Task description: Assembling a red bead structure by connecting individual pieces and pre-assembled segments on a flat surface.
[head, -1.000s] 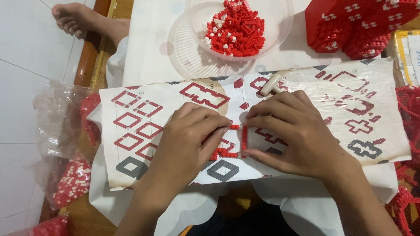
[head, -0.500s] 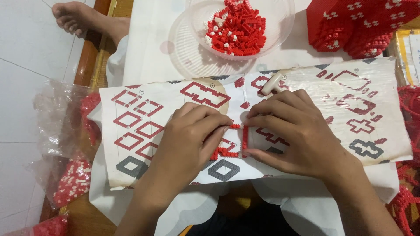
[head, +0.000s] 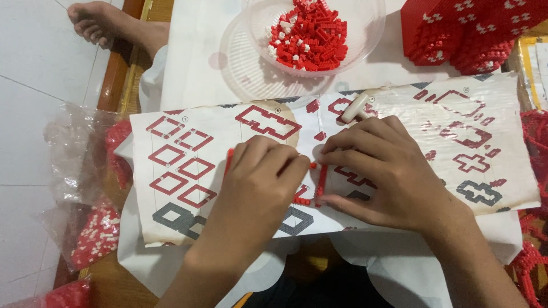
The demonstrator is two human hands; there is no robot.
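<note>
Both hands pinching red brick strip on instruction sheet: left hand, right hand. Joining step; pressing needs alignment.

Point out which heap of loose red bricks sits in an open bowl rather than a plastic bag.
The heap in the clear bowl at top centre, red with some white pieces. The other loose bricks lie in plastic bags at the left edge.

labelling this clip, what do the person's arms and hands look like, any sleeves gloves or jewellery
Both the left hand and right hand are bare: no gloves, rings, watch or bracelets show. Both forearms are uncovered, with no sleeve in view. Fingernails are short and unpainted.
</note>
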